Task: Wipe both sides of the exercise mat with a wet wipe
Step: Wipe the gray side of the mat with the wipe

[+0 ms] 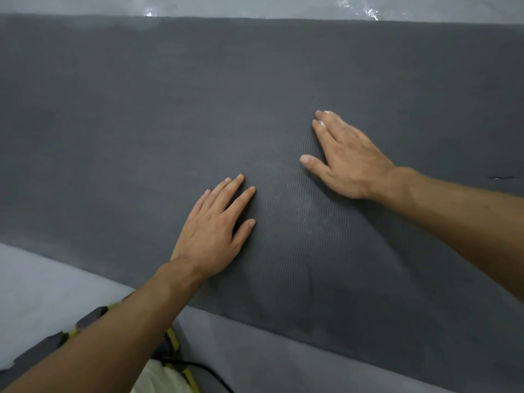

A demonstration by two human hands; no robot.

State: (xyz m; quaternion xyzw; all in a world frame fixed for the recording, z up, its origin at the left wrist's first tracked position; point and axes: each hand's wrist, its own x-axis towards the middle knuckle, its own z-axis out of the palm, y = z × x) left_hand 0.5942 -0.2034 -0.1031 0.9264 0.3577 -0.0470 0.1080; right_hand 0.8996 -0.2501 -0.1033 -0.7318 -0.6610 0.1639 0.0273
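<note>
Exercise mat point(119, 114): dark grey, wave-textured foam, flat on pale grey floor point(42, 282), under both palms.
Left hand point(215, 225): palm down, fingers straight and spread, resting on mat.
Right hand point(350, 160): fingers straight, pressing white wet wipe point(323, 123) onto mat; wipe shows only at fingertips.

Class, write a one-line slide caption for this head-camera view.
The left hand rests flat on the dark grey exercise mat while the right hand presses a white wet wipe under its fingertips.
</note>
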